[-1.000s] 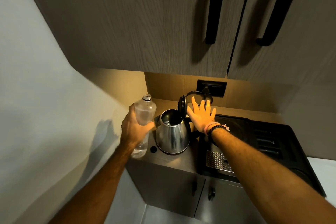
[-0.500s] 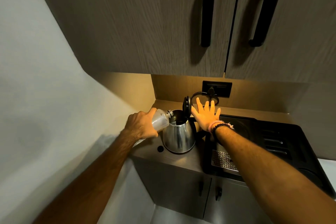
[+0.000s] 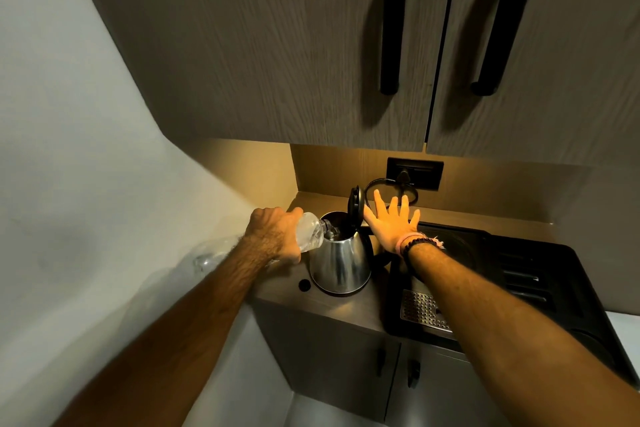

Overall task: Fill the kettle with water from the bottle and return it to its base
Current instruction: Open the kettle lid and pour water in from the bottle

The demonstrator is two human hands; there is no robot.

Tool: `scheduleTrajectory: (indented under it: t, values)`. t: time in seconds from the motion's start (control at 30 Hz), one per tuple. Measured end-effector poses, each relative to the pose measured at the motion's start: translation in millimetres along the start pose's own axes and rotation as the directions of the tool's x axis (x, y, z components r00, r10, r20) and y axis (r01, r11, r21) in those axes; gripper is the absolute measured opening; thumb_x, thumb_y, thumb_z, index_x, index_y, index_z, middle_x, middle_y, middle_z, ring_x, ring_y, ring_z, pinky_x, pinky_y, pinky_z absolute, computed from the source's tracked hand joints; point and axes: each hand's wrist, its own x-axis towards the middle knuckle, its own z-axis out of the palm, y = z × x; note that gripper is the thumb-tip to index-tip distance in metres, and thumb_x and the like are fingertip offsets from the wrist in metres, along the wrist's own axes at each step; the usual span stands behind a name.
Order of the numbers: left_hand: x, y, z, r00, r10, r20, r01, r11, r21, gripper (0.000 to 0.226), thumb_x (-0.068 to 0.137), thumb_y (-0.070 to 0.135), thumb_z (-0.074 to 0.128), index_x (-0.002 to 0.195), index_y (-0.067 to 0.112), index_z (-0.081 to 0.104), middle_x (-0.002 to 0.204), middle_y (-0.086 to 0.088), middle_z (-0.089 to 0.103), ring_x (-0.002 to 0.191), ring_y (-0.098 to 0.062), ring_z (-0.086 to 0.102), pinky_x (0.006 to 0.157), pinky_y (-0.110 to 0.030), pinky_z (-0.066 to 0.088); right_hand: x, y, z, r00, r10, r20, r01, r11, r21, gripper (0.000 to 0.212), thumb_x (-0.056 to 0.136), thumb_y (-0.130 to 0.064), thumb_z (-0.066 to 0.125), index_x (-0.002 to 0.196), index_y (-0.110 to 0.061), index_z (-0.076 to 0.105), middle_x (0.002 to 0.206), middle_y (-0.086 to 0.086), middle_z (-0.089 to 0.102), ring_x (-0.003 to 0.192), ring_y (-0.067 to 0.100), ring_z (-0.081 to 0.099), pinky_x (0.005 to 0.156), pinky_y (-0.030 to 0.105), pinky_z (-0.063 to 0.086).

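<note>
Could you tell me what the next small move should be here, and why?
Probably keep the bottle tipped and let it drain. The left hand holds it with its neck inside the kettle's open top, the lid stands upright, and the right hand is open beside it, gripping nothing. How full the kettle is cannot be seen.

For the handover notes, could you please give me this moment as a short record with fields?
kettle: steel kettle on the counter, lid standing open
bottle: clear bottle tipped, neck at the kettle's opening
left hand: left hand wrapped around the bottle
right hand: right hand open, fingers spread, beside the lid, holding nothing
water level: not visible
behind: cord plugged into the wall socket
</note>
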Motion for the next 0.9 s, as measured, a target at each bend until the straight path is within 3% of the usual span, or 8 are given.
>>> scheduleTrajectory:
  t: [0.4, 0.9]
  values:
    - [-1, 0, -1, 1.0, -0.017, -0.025, 0.017, 1.0, -0.018, 0.09, 0.056, 0.059, 0.075, 0.132, 0.024, 0.042, 0.106, -0.006, 0.066, 0.091, -0.026, 0.063, 0.075, -0.034, 0.046, -2, 0, -1, 1.0, -0.011, 0.009, 0.011, 1.0, -0.015, 0.092, 0.081, -0.085, 0.009, 0.153, -0.033, -0.013, 0.164, 0.02, -0.01, 0.147, 0.038, -0.022, 0.113, 0.065, -0.015]
    - [-8, -6, 31, 0.995, -0.094, -0.038, 0.083, 0.969, -0.233, 0.097, 0.055, 0.061, 0.074, 0.137, 0.032, 0.031, 0.113, -0.005, 0.065, 0.095, -0.027, 0.064, 0.077, -0.036, 0.048, 2, 2, 1, 1.0, -0.008, -0.005, 0.009, 1.0, 0.023, 0.094, 0.078, -0.088, 0.007, 0.153, -0.035, -0.011, 0.164, 0.018, -0.008, 0.148, 0.037, -0.02, 0.113, 0.065, -0.015]
